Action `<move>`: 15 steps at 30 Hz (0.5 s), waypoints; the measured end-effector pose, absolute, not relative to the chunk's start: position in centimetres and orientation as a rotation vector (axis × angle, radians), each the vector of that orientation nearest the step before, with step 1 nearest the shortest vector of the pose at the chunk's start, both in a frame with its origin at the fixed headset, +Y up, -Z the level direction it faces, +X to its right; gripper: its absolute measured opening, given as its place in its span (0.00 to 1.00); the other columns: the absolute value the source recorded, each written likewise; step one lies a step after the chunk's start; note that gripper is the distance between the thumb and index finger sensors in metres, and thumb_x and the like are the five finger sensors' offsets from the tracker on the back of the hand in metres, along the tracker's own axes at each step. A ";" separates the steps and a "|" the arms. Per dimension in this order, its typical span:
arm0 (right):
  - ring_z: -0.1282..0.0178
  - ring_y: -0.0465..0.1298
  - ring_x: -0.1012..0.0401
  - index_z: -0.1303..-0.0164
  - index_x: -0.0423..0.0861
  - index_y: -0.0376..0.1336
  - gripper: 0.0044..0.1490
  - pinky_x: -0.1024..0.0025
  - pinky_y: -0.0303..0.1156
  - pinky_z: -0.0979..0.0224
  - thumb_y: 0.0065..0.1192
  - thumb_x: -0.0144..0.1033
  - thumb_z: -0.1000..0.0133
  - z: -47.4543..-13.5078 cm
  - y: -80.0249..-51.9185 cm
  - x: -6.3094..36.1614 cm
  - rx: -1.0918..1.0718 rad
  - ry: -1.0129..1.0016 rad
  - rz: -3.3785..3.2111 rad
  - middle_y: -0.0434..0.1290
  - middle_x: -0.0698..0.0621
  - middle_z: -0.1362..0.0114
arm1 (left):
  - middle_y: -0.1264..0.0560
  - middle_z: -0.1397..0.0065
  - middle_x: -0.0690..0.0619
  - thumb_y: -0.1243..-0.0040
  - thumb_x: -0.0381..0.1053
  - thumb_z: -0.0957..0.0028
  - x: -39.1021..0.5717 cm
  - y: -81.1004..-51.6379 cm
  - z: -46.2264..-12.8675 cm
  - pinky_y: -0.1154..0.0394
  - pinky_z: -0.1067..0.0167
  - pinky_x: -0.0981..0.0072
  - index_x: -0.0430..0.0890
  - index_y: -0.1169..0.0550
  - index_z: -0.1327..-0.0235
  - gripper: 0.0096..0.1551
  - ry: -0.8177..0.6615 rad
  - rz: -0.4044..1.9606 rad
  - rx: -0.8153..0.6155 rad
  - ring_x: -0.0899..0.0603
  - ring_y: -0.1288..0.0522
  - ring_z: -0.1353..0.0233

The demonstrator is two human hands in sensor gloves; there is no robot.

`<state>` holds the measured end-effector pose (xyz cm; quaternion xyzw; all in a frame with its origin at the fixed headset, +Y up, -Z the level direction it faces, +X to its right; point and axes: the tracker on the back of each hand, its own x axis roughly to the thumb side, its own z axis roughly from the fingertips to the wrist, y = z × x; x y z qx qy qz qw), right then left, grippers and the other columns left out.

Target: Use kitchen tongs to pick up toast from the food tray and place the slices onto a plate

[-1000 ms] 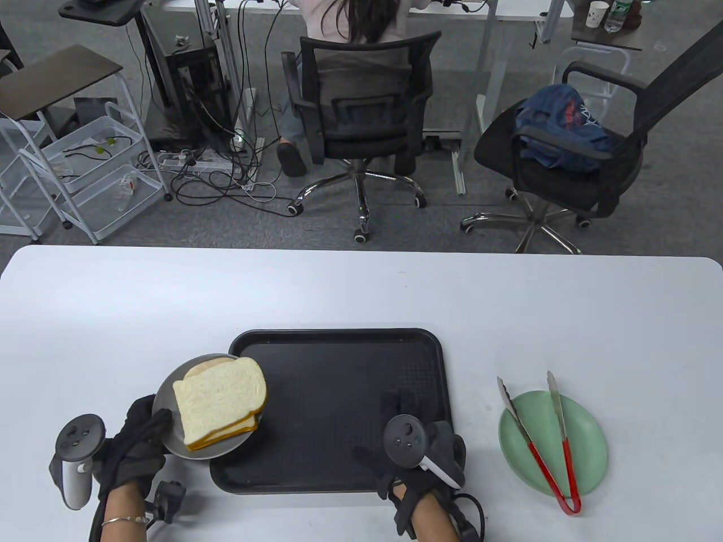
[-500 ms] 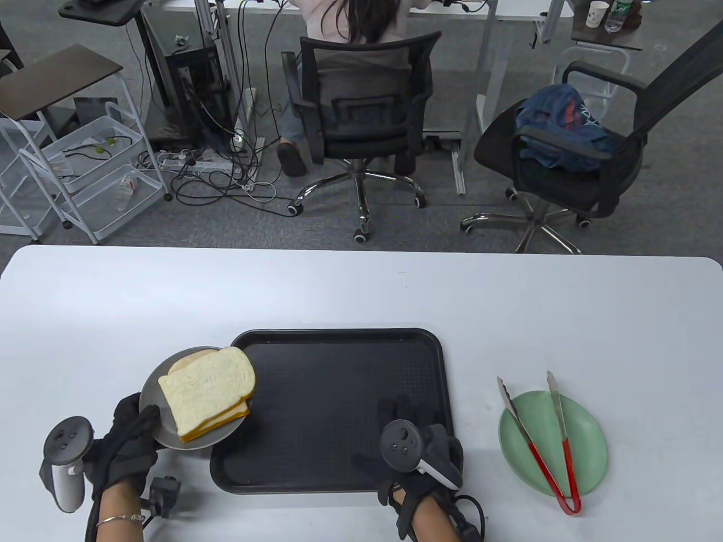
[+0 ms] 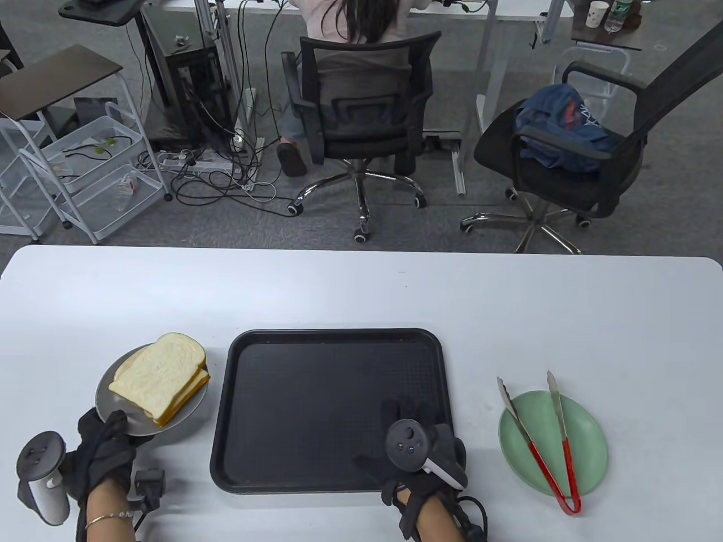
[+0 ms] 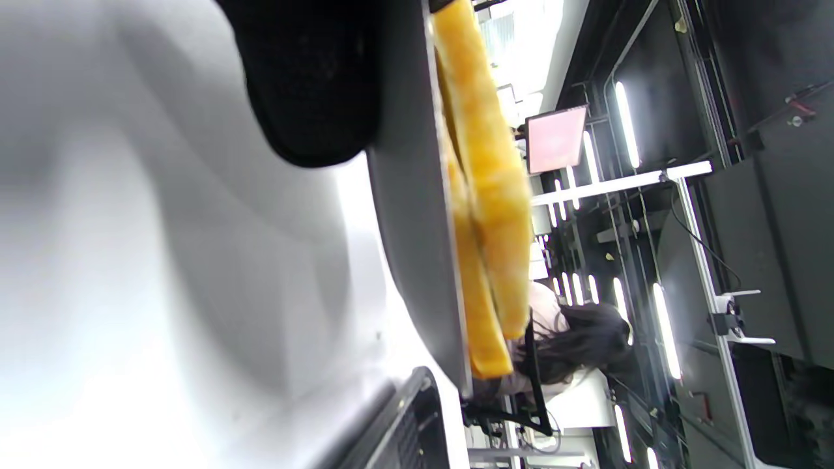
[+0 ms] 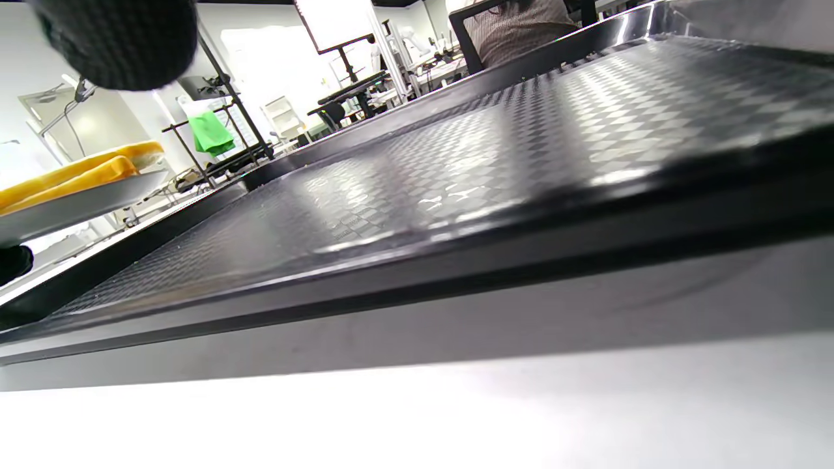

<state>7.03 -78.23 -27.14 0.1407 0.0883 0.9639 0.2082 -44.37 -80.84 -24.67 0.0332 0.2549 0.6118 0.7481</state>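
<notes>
1. Two gloved hands enter from the bottom edge of the table view: the left hand [image 3: 104, 451] at lower left, the right hand [image 3: 423, 446] at lower centre.
2. Two trackers, one strapped on each hand.
3. One black food tray [image 3: 330, 409] at lower centre.
4. Two plates: a grey metal plate [image 3: 116, 409] at lower left and a green plate [image 3: 590, 446] at lower right.
5. Two toast slices [image 3: 161, 375], stacked on the grey plate.
6. One pair of kitchen tongs [image 3: 539, 440] with red handles, lying across the green plate.
7. Two office chairs in the upper half.
8. One seated person at top centre.
</notes>
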 end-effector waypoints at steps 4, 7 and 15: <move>0.31 0.34 0.22 0.26 0.35 0.33 0.67 0.16 0.41 0.45 0.61 0.64 0.53 -27.2 -78.3 7.1 0.390 0.258 2.680 0.34 0.27 0.22 | 0.42 0.18 0.29 0.61 0.41 0.22 -44.6 -81.2 -24.6 0.14 0.36 0.71 0.26 0.62 0.16 0.38 0.584 1.325 0.069 0.40 0.20 0.32; 0.31 0.33 0.23 0.26 0.35 0.32 0.67 0.16 0.41 0.45 0.61 0.64 0.53 -27.2 -78.3 7.1 0.392 0.260 2.676 0.34 0.27 0.22 | 0.43 0.18 0.29 0.61 0.42 0.22 -44.7 -81.4 -24.6 0.14 0.35 0.71 0.26 0.62 0.16 0.39 0.597 1.313 0.069 0.39 0.21 0.31; 0.31 0.32 0.23 0.26 0.36 0.32 0.67 0.16 0.40 0.45 0.61 0.64 0.52 -27.1 -78.3 7.2 0.397 0.270 2.679 0.33 0.27 0.22 | 0.43 0.18 0.28 0.60 0.41 0.22 -44.9 -81.8 -24.4 0.14 0.35 0.69 0.24 0.63 0.17 0.39 0.627 1.303 0.061 0.38 0.21 0.31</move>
